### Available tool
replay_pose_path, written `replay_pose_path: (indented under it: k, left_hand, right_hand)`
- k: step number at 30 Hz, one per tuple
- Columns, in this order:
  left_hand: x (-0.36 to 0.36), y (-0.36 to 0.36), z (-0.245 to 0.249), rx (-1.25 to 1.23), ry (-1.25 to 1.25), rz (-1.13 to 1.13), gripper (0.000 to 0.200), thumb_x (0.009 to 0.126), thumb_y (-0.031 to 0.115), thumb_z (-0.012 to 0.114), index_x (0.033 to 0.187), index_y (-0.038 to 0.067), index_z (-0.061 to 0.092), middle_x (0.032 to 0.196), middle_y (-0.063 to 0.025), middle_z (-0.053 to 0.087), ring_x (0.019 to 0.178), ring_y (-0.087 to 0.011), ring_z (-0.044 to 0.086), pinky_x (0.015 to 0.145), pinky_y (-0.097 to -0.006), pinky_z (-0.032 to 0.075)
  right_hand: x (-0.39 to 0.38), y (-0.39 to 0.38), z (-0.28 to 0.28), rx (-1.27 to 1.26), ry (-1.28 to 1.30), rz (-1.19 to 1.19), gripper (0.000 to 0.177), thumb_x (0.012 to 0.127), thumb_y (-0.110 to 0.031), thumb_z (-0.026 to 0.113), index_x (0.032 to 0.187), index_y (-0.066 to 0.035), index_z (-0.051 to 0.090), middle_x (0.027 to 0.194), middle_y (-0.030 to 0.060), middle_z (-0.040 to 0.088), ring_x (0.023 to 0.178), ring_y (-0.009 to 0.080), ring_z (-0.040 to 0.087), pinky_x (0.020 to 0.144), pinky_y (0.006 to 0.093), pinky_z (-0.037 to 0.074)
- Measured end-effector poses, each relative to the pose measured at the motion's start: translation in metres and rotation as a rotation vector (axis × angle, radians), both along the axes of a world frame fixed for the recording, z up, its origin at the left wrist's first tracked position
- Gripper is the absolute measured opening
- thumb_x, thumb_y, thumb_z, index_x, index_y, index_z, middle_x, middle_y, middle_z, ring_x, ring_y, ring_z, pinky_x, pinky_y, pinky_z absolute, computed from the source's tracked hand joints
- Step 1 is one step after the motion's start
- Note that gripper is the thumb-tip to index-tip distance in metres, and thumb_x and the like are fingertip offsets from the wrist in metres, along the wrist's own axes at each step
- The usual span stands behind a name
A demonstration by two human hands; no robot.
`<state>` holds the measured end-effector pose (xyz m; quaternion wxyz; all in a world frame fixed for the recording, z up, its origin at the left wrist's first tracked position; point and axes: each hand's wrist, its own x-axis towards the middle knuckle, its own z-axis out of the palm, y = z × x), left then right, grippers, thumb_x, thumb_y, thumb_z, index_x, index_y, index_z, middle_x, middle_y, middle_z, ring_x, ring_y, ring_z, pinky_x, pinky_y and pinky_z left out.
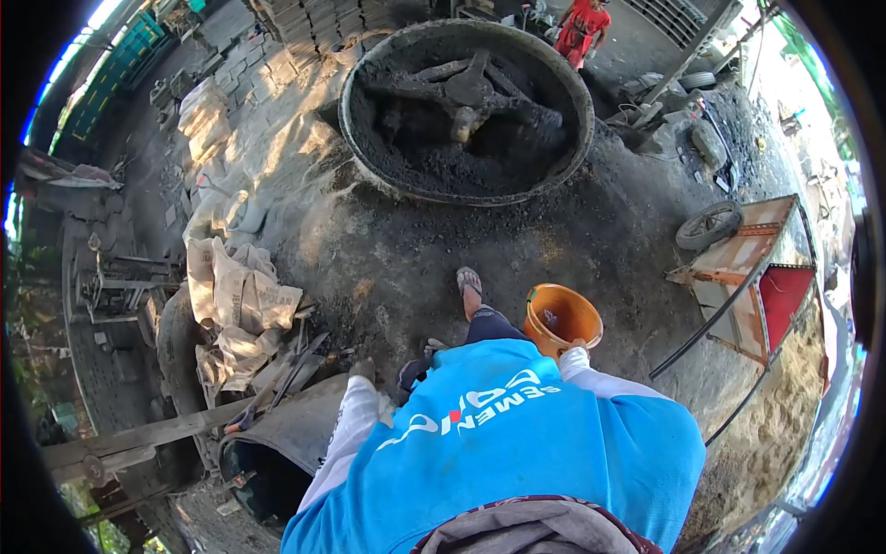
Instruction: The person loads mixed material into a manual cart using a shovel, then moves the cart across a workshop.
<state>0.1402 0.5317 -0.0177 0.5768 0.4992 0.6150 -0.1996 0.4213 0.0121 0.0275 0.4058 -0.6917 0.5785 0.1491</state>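
My right hand point(579, 345) grips the near rim of an orange bucket point(540, 309). The bucket is tilted, its mouth facing up, and some small pale marks show inside it. My left hand point(363, 370) is low at my left side, close to a grey barrel point(305, 427); its fingers are too small and dark to make out. Ahead of my feet is a large round mixing pan point(406, 191), with dark, damp-looking material and a hub with arms inside it. One sandalled foot point(470, 280) is forward on the ground.
Torn sacks point(242, 291) and wood scraps lie at left, beside a long plank point(157, 432). A rusty cart point(738, 254) with a wheel and long handles stands at right, near a sand heap point(771, 415). A person in red point(582, 28) stands beyond the pan.
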Motion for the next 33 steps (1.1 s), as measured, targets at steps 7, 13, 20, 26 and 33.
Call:
replay_pose_path:
  k: [7,13,20,26,33]
  left_hand:
    - [-0.082,-0.029,-0.005,-0.209,0.170,0.511,0.032,0.094,0.038,0.046,0.106,0.009,0.051,0.079,-0.0140,0.059,0.057,-0.0332,0.059,0.047,-0.0510,0.050]
    - [-0.047,-0.032,-0.007,-0.128,0.085,0.471,0.031,0.094,0.036,0.049,0.103,0.007,0.052,0.079,-0.0142,0.059,0.057,-0.0326,0.059,0.047,-0.0488,0.050]
    - [0.024,-0.018,0.008,-0.042,-0.094,0.310,0.032,0.094,0.034,0.051,0.103,0.004,0.054,0.079,-0.0146,0.060,0.056,-0.0311,0.060,0.047,-0.0455,0.052]
    - [0.043,-0.018,0.007,-0.021,-0.121,0.069,0.036,0.096,0.032,0.046,0.109,0.000,0.056,0.087,-0.0162,0.065,0.062,-0.0299,0.065,0.048,-0.0408,0.054]
    - [0.019,-0.044,0.006,-0.100,0.076,0.202,0.036,0.093,0.038,0.049,0.106,0.006,0.054,0.085,-0.0154,0.061,0.067,-0.0342,0.063,0.054,-0.0515,0.053]
  right_hand:
    - [-0.029,0.004,0.035,-0.282,0.182,0.823,0.022,0.082,-0.023,0.060,0.096,-0.005,0.063,0.096,0.0156,0.068,0.091,0.0297,0.066,0.069,0.0392,0.054]
    - [-0.016,0.009,-0.002,0.103,-0.091,0.154,0.024,0.085,-0.024,0.053,0.093,-0.004,0.063,0.094,0.0164,0.068,0.085,0.0310,0.067,0.064,0.0400,0.052]
    - [-0.015,0.040,0.023,0.060,-0.212,0.195,0.034,0.085,-0.032,0.045,0.082,-0.003,0.062,0.084,0.0151,0.066,0.074,0.0277,0.063,0.062,0.0416,0.047]
    - [-0.010,0.040,-0.006,0.227,-0.234,-0.167,0.026,0.082,-0.032,0.051,0.081,-0.009,0.062,0.074,0.0093,0.061,0.060,0.0246,0.056,0.052,0.0375,0.043]
    - [-0.024,0.045,0.007,0.282,-0.237,-0.132,0.044,0.082,-0.025,0.050,0.112,0.007,0.054,0.096,0.0195,0.061,0.067,0.0312,0.062,0.049,0.0409,0.049]
